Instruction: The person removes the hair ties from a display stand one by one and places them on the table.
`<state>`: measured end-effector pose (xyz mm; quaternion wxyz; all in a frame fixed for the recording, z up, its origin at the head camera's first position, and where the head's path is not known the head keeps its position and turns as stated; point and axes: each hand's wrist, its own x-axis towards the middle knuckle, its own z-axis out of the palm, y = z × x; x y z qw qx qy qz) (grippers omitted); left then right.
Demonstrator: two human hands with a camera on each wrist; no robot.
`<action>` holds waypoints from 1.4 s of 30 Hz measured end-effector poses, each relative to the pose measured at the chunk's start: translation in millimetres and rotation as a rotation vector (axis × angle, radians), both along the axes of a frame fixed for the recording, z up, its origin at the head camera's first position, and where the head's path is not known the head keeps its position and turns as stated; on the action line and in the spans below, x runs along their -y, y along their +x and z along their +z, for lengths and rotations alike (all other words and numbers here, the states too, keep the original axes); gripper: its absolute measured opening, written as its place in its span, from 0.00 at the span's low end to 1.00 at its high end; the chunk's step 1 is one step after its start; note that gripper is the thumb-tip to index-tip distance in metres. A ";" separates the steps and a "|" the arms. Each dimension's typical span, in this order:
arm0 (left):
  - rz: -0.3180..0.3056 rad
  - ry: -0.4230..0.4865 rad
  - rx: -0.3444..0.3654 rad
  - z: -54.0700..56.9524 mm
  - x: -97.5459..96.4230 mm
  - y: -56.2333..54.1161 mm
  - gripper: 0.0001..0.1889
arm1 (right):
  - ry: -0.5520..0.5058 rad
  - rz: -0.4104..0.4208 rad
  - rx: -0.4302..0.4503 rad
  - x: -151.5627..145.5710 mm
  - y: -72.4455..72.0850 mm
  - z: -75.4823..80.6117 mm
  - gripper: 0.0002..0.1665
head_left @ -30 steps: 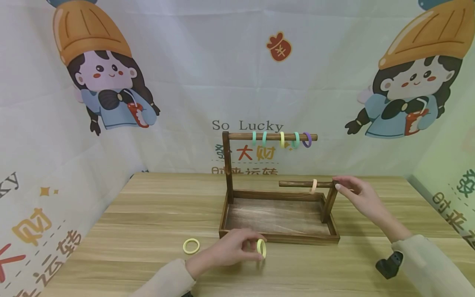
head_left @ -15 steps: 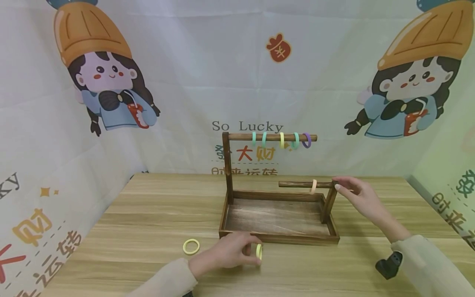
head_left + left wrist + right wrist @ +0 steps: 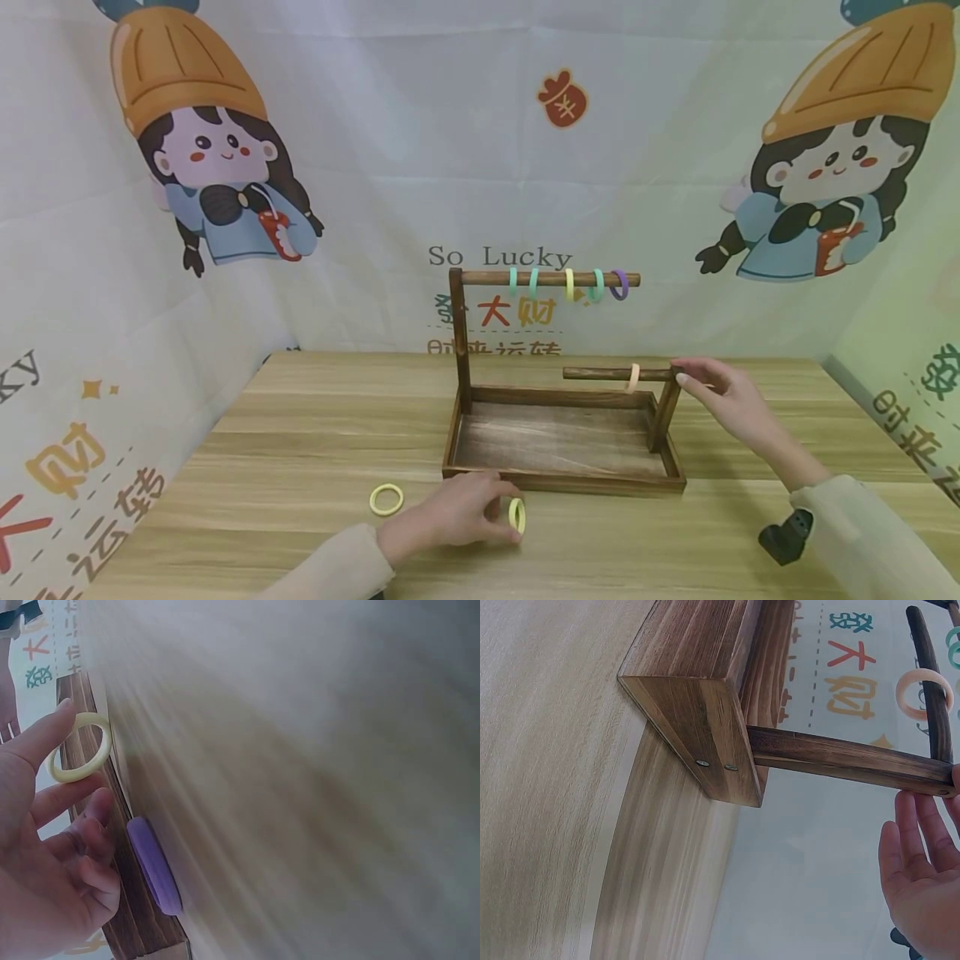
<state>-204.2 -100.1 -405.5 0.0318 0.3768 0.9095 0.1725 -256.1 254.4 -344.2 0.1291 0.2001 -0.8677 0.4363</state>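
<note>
My left hand (image 3: 461, 508) pinches a yellow ring (image 3: 517, 517) between thumb and fingers, just in front of the tray's near wall. In the left wrist view this ring (image 3: 103, 754) stands on edge between thumb and finger. Below the curled fingers there, a purple ring (image 3: 154, 866) leans by the wooden wall; the left hand hides it in the head view. My right hand (image 3: 727, 398) holds the top of the short post on the dark wooden rack (image 3: 663, 412), thumb in front. A peach ring (image 3: 633, 377) hangs on that post's bar.
Another yellow ring (image 3: 386, 499) lies flat on the wooden table (image 3: 315, 433), left of the left hand. On the rack's taller bar (image 3: 480, 277) hang several green, yellow and purple rings. A printed cloth (image 3: 420, 125) hangs behind the table.
My left hand has shifted slightly left and nearer with the yellow ring, which has turned a little between its fingers. The right hand has stayed on the post.
</note>
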 end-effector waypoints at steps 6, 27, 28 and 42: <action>0.009 -0.029 -0.010 -0.8 2.5 0.8 0.24 | 0.005 -0.008 -0.002 -0.2 -0.9 -2.1 0.21; -0.026 0.059 -0.048 11.3 -7.4 -0.1 0.21 | -0.002 -0.009 -0.007 0.1 -1.8 -2.0 0.21; -0.031 0.076 -0.051 13.5 -9.2 -0.9 0.21 | -0.004 -0.008 -0.007 0.1 -1.8 -1.8 0.21; -0.146 0.326 -0.040 36.3 -28.2 -19.9 0.19 | -0.010 0.000 -0.013 -1.0 -2.4 -2.7 0.21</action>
